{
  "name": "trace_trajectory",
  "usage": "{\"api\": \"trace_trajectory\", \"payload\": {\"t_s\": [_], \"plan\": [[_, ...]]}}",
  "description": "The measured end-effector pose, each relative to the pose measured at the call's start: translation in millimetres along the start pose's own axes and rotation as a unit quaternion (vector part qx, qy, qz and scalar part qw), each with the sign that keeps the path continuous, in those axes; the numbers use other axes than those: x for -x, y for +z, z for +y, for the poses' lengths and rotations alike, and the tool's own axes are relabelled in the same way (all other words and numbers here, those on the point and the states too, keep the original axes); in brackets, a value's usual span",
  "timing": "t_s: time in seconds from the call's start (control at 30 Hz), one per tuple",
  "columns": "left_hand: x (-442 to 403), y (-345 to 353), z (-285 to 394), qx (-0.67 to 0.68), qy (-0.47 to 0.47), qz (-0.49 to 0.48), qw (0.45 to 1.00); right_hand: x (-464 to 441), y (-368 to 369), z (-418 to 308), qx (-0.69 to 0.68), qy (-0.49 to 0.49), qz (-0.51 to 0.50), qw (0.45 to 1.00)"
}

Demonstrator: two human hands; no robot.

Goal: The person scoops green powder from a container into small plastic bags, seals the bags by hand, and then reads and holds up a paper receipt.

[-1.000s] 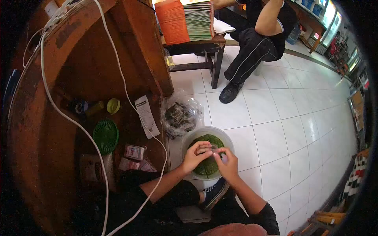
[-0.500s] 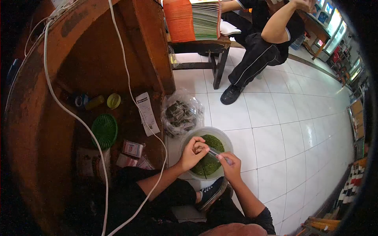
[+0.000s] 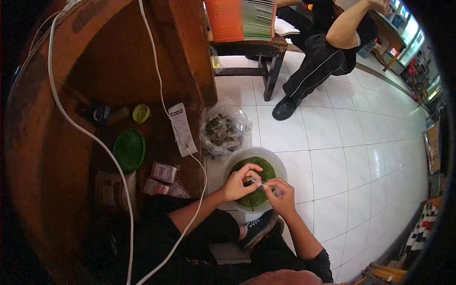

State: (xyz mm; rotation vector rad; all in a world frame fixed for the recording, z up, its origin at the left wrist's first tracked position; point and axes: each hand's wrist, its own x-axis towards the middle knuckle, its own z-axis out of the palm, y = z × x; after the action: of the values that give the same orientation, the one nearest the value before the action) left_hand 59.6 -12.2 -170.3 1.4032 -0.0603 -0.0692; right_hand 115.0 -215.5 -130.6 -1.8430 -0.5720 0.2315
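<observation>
My left hand (image 3: 240,184) and my right hand (image 3: 283,197) meet above a round translucent tub (image 3: 282,167). Finely shredded green material (image 3: 259,165) fills much of it. A small clear plastic bag (image 3: 260,183), narrow and bunched, is pinched between my fingertips; most of it is hidden by my right fingers. My left thumb and index finger close on its near end, the other fingers curled. Just behind the tub stands a clear plastic bag of small dark packets (image 3: 221,133).
On the brown wooden shelf at left lie a green basket (image 3: 129,150), a paper slip (image 3: 182,130) and small packs (image 3: 164,172). A white cable (image 3: 203,187) hangs across my left forearm. Ahead, a seated person's shoe (image 3: 285,108) rests near a bench (image 3: 247,49) with stacked booklets (image 3: 225,20).
The plastic bag, earlier stretched out as a strip between my hands, now shows only as a short bunched piece. My hands have drawn closer together. The whole view has shifted slightly.
</observation>
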Motion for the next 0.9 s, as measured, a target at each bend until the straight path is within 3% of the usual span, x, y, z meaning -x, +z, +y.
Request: {"api": "trace_trajectory", "payload": {"t_s": [0.17, 0.23, 0.3, 0.37, 0.43, 0.5, 0.57, 0.6, 0.7, 0.77, 0.83, 0.9], "plan": [[-0.1, -7.2, 20.4, -0.12, 0.05, -0.044, 0.991, 5.5, 1.1, -1.7, 0.056, 0.008, -0.057, 0.997], [-1.2, -13.8, 28.9, -0.227, 0.074, -0.093, 0.967, 9.9, 3.6, 13.2, 0.039, 0.024, -0.082, 0.996], [-5.6, -24.0, 33.5, -0.283, 0.158, -0.035, 0.945, 12.8, 0.5, 11.6, 0.022, 0.038, -0.109, 0.993], [-9.9, -44.0, 42.0, -0.332, 0.13, 0.076, 0.931, 9.1, -2.2, -12.2, 0.042, 0.05, -0.105, 0.992], [-12.6, -62.3, 59.8, -0.398, 0.163, 0.211, 0.878, 19.0, 9.3, 10.1, 0.024, 0.019, -0.101, 0.994], [-7.0, -80.3, 64.9, -0.473, 0.119, 0.164, 0.857, 19.9, -0.7, 17.1, 0.048, -0.023, -0.105, 0.993], [-5.1, -82.4, 32.4, -0.552, 0.084, 0.218, 0.8, 4.1, -18.0, -21.9, 0.097, -0.012, -0.086, 0.991], [-9.9, -67.2, 21.6, -0.546, 0.097, 0.204, 0.807, -6.0, -35.9, -47.4, 0.067, -0.059, -0.038, 0.995], [5.4, -56.1, 7.8, -0.551, 0.008, 0.206, 0.808, -65.1, -86.2, -165.7, 0.028, -0.244, 0.093, 0.965], [-1.2, -43.0, 4.1, -0.521, 0.061, 0.117, 0.843, -73.2, -122.8, -259.7, -0.04, -0.393, 0.163, 0.904], [-3.2, -28.7, 8.1, -0.548, 0.065, 0.099, 0.828, -62.2, -148.4, -318.5, -0.043, -0.498, 0.176, 0.848], [-1.5, 2.2, -5.0, -0.557, 0.078, 0.083, 0.823, -46.8, -158.1, -356.3, -0.029, -0.542, 0.15, 0.826]]}}
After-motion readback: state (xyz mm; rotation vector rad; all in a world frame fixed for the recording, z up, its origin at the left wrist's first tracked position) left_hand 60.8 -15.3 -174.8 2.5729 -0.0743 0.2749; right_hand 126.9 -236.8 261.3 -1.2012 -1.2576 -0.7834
